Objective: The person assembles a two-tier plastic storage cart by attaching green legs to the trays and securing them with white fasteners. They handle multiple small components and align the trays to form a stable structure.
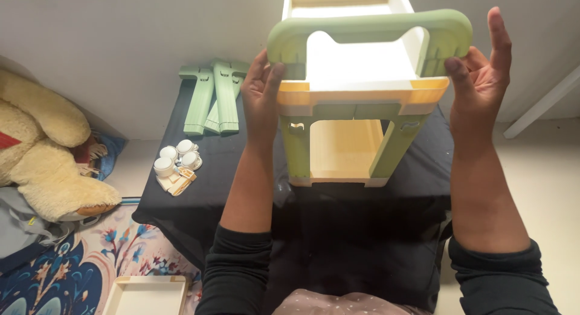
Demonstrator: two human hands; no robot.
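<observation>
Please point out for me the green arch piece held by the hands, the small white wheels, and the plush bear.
green arch piece (368,26): head view, on its top bar.
small white wheels (164,165): head view, on the nearest wheel.
plush bear (42,164): head view, on its body.

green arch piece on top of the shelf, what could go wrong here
The green arch is only pinched at its ends by the left hand and right hand; it may seat crooked on the shelf. The right hand looks open against the arch end, so the arch could slip. The shelf stands on a soft dark cushion, so pressing down might tip it toward the cups.
</observation>
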